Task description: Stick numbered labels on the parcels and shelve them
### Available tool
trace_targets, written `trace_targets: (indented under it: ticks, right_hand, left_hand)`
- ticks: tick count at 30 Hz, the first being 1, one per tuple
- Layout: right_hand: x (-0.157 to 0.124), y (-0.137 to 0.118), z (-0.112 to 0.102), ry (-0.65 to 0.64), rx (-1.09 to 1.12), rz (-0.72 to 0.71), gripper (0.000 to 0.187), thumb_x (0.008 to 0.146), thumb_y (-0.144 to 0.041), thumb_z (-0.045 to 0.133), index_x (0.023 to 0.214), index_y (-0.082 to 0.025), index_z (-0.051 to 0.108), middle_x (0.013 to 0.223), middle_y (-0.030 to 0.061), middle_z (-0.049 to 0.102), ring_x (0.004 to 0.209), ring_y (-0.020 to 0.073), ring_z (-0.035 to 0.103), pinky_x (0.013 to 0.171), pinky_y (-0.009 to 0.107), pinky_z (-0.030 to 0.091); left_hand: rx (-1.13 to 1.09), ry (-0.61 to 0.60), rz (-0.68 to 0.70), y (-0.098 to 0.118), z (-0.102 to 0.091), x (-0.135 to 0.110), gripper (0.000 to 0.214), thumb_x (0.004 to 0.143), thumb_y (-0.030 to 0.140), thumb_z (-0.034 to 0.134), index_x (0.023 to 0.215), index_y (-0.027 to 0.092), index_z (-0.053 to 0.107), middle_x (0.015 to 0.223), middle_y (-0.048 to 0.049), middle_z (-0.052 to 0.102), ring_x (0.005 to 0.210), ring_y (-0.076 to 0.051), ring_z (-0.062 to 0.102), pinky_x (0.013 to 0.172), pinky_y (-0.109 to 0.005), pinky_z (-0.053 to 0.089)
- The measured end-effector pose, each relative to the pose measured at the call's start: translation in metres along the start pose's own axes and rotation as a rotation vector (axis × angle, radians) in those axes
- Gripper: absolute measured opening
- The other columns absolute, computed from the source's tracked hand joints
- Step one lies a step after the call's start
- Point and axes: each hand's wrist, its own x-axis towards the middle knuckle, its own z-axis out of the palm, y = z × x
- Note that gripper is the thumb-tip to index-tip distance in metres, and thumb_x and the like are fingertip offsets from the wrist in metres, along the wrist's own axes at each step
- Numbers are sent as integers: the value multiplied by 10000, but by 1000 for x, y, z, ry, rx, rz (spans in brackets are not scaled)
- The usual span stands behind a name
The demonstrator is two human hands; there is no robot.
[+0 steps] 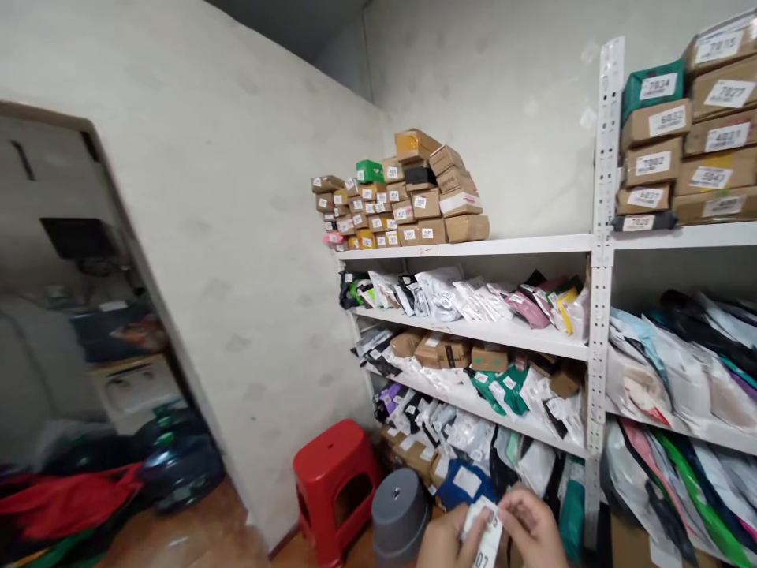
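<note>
Low in the view, in front of the shelves, I hold a white label strip (pixel 488 543) with large black printed digits. My left hand (pixel 445 538) grips it from the left, the thumb lying over its face. The fingers of my right hand (pixel 531 524) are pinched together at the strip's upper right edge. Just beyond my hands lies a blue parcel (pixel 458 483) with a white label, at the foot of the shelving.
White metal shelving (pixel 532 246) carries stacked labelled boxes (pixel 423 207) on top and bagged parcels (pixel 441 296) below. A red stool (pixel 337 457) and a grey upturned bucket-like stool (pixel 400 505) stand by the wall. Through a doorway at left are water jugs (pixel 177 461) and red cloth (pixel 71 505).
</note>
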Motion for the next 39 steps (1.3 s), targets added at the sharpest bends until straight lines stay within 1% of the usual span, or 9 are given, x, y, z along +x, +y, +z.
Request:
trace_targets:
  ticks: [5, 11, 17, 19, 21, 26, 29, 33, 39]
  right_hand:
    - [124, -43, 80, -8, -67, -231, 408, 846, -633, 674, 770, -235, 722, 817, 81, 634, 757, 222, 617, 693, 332, 503]
    - [270, -105, 167, -94, -293, -709, 218, 947, -362, 610, 867, -240, 772, 828, 81, 668, 789, 217, 634, 716, 340, 521]
    - [399, -154, 274, -51, -550, -1102, 177, 964, -215, 586, 900, -245, 748, 852, 57, 680, 802, 194, 647, 732, 326, 537]
    - [447, -172, 305, 14, -653, -1237, 161, 963, -183, 580, 909, -223, 726, 866, 63, 674, 824, 189, 641, 758, 320, 535]
    - [503, -198, 326, 180, -747, -1320, 136, 962, -174, 579, 915, -208, 702, 878, 69, 660, 848, 189, 625, 787, 318, 529]
    - [654, -304, 326, 695, -944, -1255, 102, 981, -284, 592, 1000, -195, 639, 955, 76, 582, 898, 207, 584, 867, 366, 513]
    - [715, -369, 313, 884, -1086, -1209, 178, 1011, -351, 555, 1070, -188, 600, 1032, 88, 534, 1003, 225, 576, 966, 434, 480]
    - [740, -411, 313, 1036, -1242, -1129, 189, 1003, -321, 563, 1124, -177, 583, 1121, 112, 501, 1066, 258, 588, 966, 474, 481]
    - [734, -414, 324, 1166, -1441, -1036, 477, 898, -170, 668, 1348, -169, 511, 1320, 186, 470, 1132, 321, 596, 985, 498, 480]
  left_hand:
    - [-215, 71, 14, -18, -79, 96, 593, 726, 747, 644, 852, 181, 766, 818, -91, 764, 780, -270, 671, 727, -315, 543]
    - [-200, 283, 166, -39, -186, 225, 475, 725, 669, 671, 675, 199, 716, 620, -31, 681, 604, -210, 598, 575, -276, 485]
    - [-387, 269, 245, -62, -297, 359, 484, 600, 659, 751, 692, 186, 712, 635, -36, 697, 587, -206, 598, 545, -281, 488]
    - [-350, 248, 290, -80, -332, 394, 469, 642, 652, 735, 627, 189, 666, 582, -19, 653, 563, -186, 569, 530, -264, 471]
    - [-303, 220, 351, -99, -362, 424, 464, 683, 627, 730, 568, 195, 608, 536, 1, 597, 550, -167, 541, 535, -248, 460]
    - [-353, 171, 422, -135, -404, 487, 486, 728, 598, 714, 537, 209, 495, 507, 35, 489, 528, -137, 472, 526, -230, 424]
    - [-354, 86, 475, -149, -414, 516, 487, 738, 596, 708, 537, 205, 498, 517, 27, 505, 528, -138, 481, 508, -223, 415]
    - [-321, 40, 580, -161, -424, 546, 505, 749, 596, 700, 521, 202, 481, 494, 28, 483, 508, -132, 474, 494, -215, 406]
    - [-323, -14, 661, -150, -431, 579, 484, 765, 580, 698, 514, 200, 536, 481, 17, 525, 483, -133, 490, 481, -221, 410]
